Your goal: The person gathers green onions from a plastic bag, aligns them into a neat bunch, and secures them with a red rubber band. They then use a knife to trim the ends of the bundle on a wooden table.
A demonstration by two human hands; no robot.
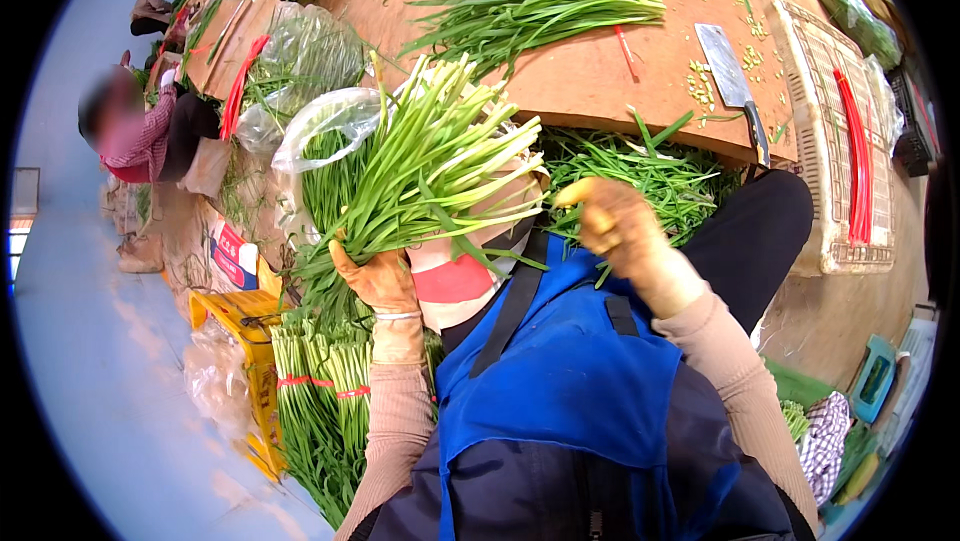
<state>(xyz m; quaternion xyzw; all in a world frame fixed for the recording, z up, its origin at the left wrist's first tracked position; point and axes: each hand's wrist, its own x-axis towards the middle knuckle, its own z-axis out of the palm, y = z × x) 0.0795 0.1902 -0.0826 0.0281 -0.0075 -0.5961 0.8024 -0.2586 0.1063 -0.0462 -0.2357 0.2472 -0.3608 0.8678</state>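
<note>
My left hand (379, 282), in a tan work glove, grips a thick bunch of garlic chives (442, 158). Its pale cut ends fan up and to the right, and its green leaves hang down below the glove. My right hand (611, 222), also gloved and slightly blurred, hovers just right of the stalk ends. One finger points left, apart from the curled others, with nothing visible in its grasp. Behind it lies a heap of loose green leaves (637, 173). A second pile of chives (540, 16) rests on the wooden board (585, 95), across a red tie strip (625, 53).
A cleaver (724, 65) lies near the board's right edge, beside trimmed bits. Red strips (855, 158) lie on an upturned white crate (814, 263). Tied chive bundles (330, 376) stand by a yellow crate (259, 391). A plastic bag (330, 132) and a seated person (146, 128) are left.
</note>
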